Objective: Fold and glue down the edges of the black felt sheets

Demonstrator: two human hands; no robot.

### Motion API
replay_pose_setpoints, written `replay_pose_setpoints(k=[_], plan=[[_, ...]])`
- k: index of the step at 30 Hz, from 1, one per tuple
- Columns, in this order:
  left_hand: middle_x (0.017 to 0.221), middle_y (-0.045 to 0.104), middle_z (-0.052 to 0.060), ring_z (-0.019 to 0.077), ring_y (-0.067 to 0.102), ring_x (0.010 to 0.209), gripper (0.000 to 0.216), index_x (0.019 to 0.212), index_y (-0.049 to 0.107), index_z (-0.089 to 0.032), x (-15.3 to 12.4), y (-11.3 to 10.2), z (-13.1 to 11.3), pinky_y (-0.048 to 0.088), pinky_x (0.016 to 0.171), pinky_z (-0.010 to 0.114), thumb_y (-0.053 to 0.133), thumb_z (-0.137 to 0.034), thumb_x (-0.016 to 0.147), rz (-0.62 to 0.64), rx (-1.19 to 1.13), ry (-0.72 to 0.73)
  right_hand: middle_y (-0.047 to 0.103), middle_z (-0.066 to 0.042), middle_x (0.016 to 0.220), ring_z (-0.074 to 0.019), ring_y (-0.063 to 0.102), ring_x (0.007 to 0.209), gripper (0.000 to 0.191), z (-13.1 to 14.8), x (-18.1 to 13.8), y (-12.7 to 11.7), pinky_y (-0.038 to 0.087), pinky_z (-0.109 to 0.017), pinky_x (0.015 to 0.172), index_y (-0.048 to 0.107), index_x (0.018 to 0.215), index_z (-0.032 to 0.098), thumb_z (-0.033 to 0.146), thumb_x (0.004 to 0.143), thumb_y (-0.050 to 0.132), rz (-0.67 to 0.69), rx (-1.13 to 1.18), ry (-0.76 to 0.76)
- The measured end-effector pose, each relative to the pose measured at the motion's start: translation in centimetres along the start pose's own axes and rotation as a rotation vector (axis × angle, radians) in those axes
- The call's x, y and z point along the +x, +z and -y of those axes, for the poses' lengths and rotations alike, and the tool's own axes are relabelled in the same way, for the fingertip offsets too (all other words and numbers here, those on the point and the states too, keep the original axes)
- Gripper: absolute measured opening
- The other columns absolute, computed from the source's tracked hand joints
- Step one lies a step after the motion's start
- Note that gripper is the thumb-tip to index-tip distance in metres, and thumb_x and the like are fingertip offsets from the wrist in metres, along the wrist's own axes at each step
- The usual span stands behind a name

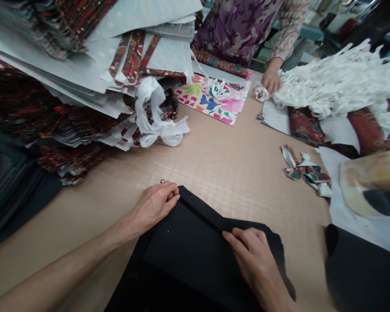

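Observation:
Black fabric [188, 247] lies on the tan table in front of me, with a narrow folded strip along its far edge. My left hand [157, 201] pinches the far left corner of this fabric between thumb and fingers; a ring shows on one finger. Farther right, my right hand [251, 249] has its fingers closed on the same folded edge. The fabric's right part lies loose beyond that hand, and its near part runs out of view at the bottom.
Stacked patterned fabric and pale sheets [94, 82] rise at the left, by dark folded cloth [13, 186]. Across the tan table [227, 169], a co-worker's hand [271, 80] touches white strips [341, 78]. Patterned scraps [305, 169] and another black piece [364, 268] lie right.

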State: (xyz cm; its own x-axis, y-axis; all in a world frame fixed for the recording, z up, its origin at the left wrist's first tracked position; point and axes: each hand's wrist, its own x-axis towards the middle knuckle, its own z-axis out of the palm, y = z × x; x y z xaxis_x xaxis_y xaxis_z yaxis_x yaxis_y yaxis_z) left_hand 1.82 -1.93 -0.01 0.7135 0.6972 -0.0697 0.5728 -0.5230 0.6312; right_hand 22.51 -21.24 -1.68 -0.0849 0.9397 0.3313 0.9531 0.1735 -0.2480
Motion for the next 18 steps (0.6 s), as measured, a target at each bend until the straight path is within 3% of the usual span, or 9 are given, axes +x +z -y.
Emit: replay_pose_setpoints(k=[4, 7, 12, 18], plan=[[0.085, 0.054, 0.003, 0.0165, 0.049, 0.079, 0.011, 0.087, 0.051, -0.015, 0.0, 0.1, -0.5, 0.040, 0.070, 0.028, 0.055, -0.009, 0.079, -0.124, 0.078, 0.126, 0.059, -0.007, 0.087, -0.0144, 0.051, 0.072, 0.028, 0.2, -0.1, -0.3, 0.040, -0.033, 0.069, 0.060, 0.100, 0.017, 0.007, 0.087, 0.038, 0.034, -0.029, -0.008], [0.087, 0.054, 0.005, 0.0181, 0.048, 0.083, 0.015, 0.086, 0.053, -0.014, 0.1, 0.5, -0.7, 0.040, 0.074, 0.032, 0.043, -0.003, 0.084, -0.158, 0.172, 0.334, 0.060, -0.009, 0.090, -0.0151, 0.052, 0.074, 0.031, 0.2, -0.3, -0.3, 0.041, -0.033, 0.068, 0.060, 0.102, 0.017, 0.005, 0.087, 0.036, 0.045, -0.033, -0.024], [0.085, 0.058, 0.006, 0.0203, 0.050, 0.081, 0.020, 0.090, 0.057, -0.012, -0.1, 0.2, -1.0, 0.043, 0.070, 0.033, 0.037, -0.008, 0.089, 0.010, 0.431, 0.597, 0.059, -0.010, 0.093, -0.0167, 0.052, 0.078, 0.034, -0.3, -0.6, -0.1, 0.042, -0.032, 0.066, 0.059, 0.107, 0.017, 0.004, 0.086, 0.035, 0.065, -0.026, -0.026], [0.109, 0.055, 0.012, 0.0263, 0.050, 0.099, 0.046, 0.128, 0.039, -0.016, -1.8, -0.9, -2.2, 0.045, 0.079, 0.037, 0.043, -0.007, 0.083, 0.174, 0.667, 0.585, 0.057, -0.011, 0.096, -0.0174, 0.050, 0.079, 0.034, -0.3, -0.6, -0.4, 0.043, -0.032, 0.067, 0.056, 0.110, 0.014, 0.003, 0.085, 0.037, 0.102, -0.011, -0.046]])
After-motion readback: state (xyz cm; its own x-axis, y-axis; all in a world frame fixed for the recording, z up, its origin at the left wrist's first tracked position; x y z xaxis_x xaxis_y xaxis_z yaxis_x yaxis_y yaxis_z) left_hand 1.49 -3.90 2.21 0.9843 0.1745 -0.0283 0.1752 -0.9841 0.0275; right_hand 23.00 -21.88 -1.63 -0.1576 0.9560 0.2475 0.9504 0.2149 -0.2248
